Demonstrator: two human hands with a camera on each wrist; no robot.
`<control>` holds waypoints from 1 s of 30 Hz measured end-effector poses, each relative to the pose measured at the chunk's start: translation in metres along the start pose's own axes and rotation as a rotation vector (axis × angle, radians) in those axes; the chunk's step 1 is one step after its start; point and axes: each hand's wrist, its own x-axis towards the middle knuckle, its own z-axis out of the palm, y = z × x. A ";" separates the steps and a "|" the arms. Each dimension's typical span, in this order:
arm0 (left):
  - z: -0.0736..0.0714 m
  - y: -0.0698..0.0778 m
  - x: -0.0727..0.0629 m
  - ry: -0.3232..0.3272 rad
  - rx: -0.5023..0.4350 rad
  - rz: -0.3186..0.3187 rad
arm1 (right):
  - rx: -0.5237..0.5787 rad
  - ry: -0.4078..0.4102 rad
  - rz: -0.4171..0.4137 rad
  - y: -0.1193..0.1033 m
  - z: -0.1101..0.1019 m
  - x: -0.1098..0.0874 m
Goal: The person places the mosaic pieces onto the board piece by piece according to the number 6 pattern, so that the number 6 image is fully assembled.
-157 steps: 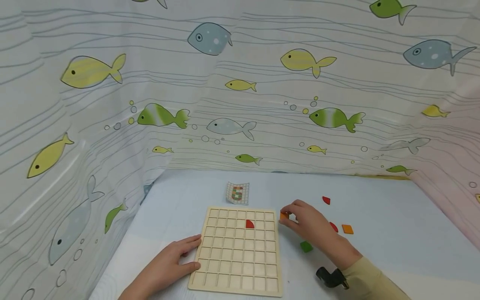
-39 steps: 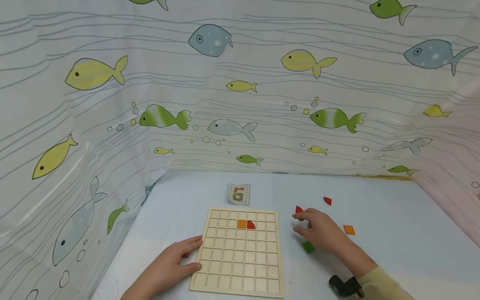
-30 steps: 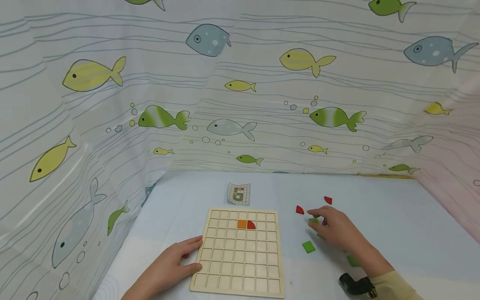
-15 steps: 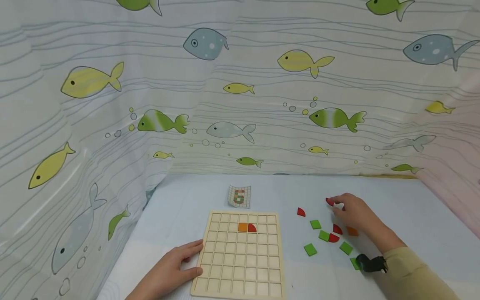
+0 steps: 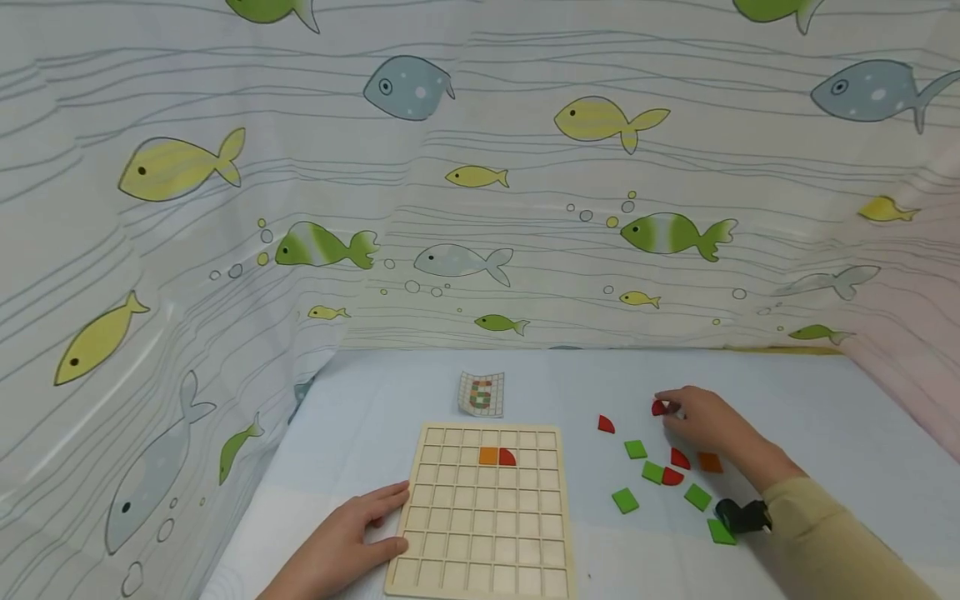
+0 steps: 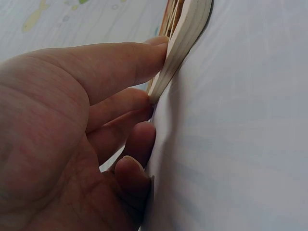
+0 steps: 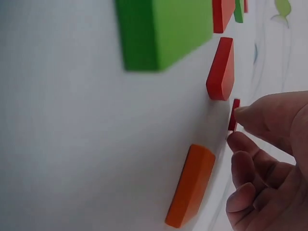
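A wooden grid board [image 5: 480, 521] lies on the table, an orange square tile [image 5: 489, 456] and a red quarter-circle tile [image 5: 507, 457] side by side in its second row. My left hand [image 5: 348, 533] rests at the board's left edge, thumb and fingertips touching the rim; in the left wrist view the thumb meets the board's pale side [image 6: 180, 48]. To the right, beyond the loose tiles, my right hand [image 5: 708, 421] pinches another red quarter-circle tile [image 5: 658, 407] between thumb and fingers. The right wrist view shows that tile [image 7: 234, 114] edge-on at the fingertips.
Right of the board lie several green square tiles [image 5: 626, 501], more red quarter-circle tiles [image 5: 606, 424] and an orange tile [image 5: 709, 462]. A small pattern card [image 5: 481, 394] lies behind the board. A fish-print curtain [image 5: 450, 208] surrounds the table.
The orange tile went from my right hand onto the board beside the red one. My right hand then moved right, past the loose tiles, and took hold of the far red tile. Left hand stayed.
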 end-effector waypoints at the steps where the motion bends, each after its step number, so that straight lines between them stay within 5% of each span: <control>1: 0.000 0.000 0.000 0.003 0.005 0.000 | 0.003 -0.007 -0.003 -0.001 0.000 0.000; 18: 0.001 0.002 -0.001 0.027 0.022 0.009 | -0.026 -0.004 -0.046 -0.006 -0.004 -0.005; 30: 0.000 0.002 -0.001 0.022 0.018 0.015 | 0.016 0.008 0.009 -0.015 -0.006 -0.008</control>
